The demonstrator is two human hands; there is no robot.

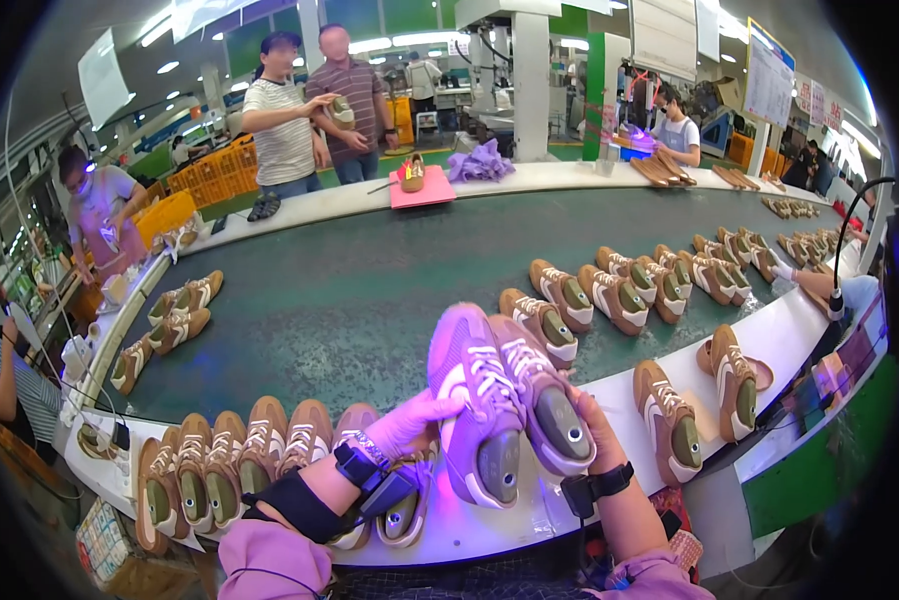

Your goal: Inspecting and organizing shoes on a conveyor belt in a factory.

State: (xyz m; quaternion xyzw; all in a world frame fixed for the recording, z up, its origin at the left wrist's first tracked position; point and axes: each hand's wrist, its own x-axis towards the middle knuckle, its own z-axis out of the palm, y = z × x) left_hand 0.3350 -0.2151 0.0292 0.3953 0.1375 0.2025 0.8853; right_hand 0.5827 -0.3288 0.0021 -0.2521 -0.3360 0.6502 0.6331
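A pair of brown sneakers with white laces and stripes is held up side by side over the white ledge, toes pointing away from me. My left hand grips the left sneaker by its outer side, thumb on the upper. Around the heel side of the right sneaker my right hand is closed. Dark green shoe forms fill both openings. A purplish light falls on the left sneaker and hand. Just left of my left wrist stands a row of similar sneakers, partly hidden by my forearm.
Two single sneakers stand on the ledge to my right. Beyond it, the dark green belt carries many sneakers on the right and several at far left. A pink board bears another shoe. Co-workers stand around the line.
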